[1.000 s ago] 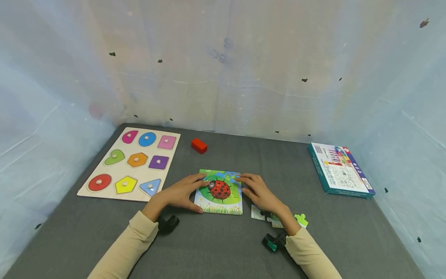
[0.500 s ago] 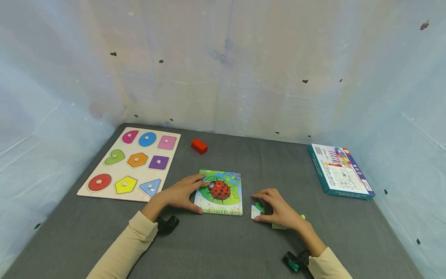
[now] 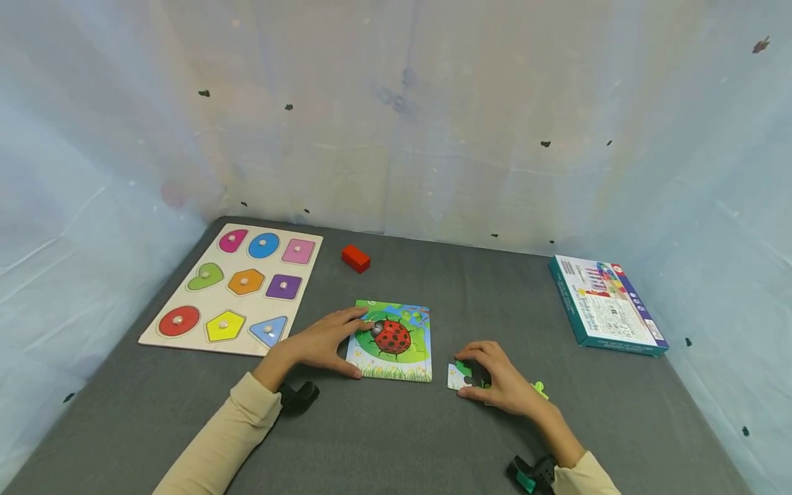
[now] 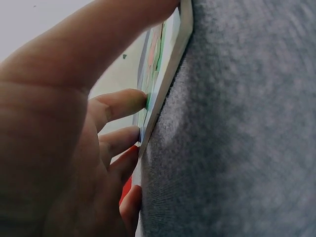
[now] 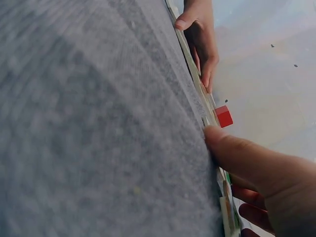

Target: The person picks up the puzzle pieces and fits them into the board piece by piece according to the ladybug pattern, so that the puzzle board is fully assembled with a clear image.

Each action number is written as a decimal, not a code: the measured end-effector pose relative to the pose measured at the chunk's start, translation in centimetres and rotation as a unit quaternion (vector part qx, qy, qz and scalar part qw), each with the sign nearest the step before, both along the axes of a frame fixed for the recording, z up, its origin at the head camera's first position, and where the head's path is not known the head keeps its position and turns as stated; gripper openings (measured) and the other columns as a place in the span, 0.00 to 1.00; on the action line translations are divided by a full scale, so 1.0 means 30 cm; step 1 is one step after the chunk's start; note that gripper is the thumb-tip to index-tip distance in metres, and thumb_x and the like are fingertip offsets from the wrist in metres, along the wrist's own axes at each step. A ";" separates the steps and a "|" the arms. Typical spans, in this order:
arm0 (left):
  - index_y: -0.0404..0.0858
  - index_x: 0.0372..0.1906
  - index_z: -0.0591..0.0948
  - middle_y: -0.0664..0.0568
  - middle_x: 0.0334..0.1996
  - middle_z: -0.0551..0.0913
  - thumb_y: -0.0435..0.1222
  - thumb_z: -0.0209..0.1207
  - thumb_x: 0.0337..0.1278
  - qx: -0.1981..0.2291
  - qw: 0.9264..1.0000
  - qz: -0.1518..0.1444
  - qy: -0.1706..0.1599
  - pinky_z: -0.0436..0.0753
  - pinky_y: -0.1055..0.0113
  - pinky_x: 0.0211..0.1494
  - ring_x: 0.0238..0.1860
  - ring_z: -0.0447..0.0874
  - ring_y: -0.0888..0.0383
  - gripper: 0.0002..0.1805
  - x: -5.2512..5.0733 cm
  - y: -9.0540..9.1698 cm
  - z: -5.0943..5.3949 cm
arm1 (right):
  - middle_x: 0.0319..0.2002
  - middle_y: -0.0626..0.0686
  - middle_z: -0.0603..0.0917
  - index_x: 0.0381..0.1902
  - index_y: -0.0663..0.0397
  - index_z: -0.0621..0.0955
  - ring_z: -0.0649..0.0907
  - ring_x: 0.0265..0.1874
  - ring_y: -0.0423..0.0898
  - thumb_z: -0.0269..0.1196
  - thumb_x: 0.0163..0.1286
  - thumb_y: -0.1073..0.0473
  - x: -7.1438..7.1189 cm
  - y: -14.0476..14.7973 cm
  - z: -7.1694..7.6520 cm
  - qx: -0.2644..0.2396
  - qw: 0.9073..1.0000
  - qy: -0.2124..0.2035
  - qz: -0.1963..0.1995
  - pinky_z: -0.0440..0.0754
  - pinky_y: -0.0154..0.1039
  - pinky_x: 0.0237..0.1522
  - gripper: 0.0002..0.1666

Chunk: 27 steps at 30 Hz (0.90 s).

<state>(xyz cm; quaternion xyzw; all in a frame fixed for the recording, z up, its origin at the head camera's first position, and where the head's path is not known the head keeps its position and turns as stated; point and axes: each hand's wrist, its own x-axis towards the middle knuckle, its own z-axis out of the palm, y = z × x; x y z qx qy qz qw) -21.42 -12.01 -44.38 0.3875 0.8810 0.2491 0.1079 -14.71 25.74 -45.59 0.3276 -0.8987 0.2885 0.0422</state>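
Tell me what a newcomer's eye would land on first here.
Probably the red ladybug puzzle, near the middle of the dark table, with the left hand at its left side. Next, the pale board of bright knobbed shapes farther left, and the small red block beyond the puzzle.

The head view is softly lit; dimmer wrist views blur the grey cloth (image 5: 89, 138).

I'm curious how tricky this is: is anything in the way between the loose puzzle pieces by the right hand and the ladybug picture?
Nothing visible is: only a strip of grey cloth separates the loose puzzle pieces from the ladybug picture. The red block lies farther back, outside that gap.
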 end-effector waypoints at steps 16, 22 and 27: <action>0.42 0.66 0.68 0.42 0.70 0.56 0.61 0.66 0.39 0.004 1.000 0.000 0.013 0.56 0.43 0.66 0.69 0.53 0.42 0.48 0.000 -0.004 -0.005 | 0.50 0.50 0.76 0.52 0.54 0.78 0.70 0.53 0.46 0.71 0.52 0.46 -0.060 -0.161 0.045 -0.020 0.998 0.041 0.039 0.70 0.47 0.52 0.32; 0.43 0.66 0.68 0.43 0.70 0.55 0.61 0.65 0.39 0.002 1.000 -0.006 0.018 0.56 0.44 0.67 0.69 0.53 0.43 0.47 -0.005 -0.003 -0.008 | 0.49 0.50 0.76 0.53 0.55 0.78 0.69 0.53 0.47 0.72 0.51 0.47 -0.086 -0.248 0.048 -0.038 0.996 0.048 0.058 0.71 0.48 0.51 0.32; 0.43 0.66 0.68 0.42 0.70 0.55 0.61 0.65 0.40 0.004 1.000 -0.008 0.018 0.56 0.44 0.66 0.69 0.53 0.42 0.47 -0.006 -0.003 -0.005 | 0.47 0.52 0.77 0.52 0.56 0.79 0.69 0.51 0.46 0.73 0.51 0.49 -0.108 -0.312 0.045 -0.062 0.995 0.049 0.067 0.71 0.47 0.50 0.32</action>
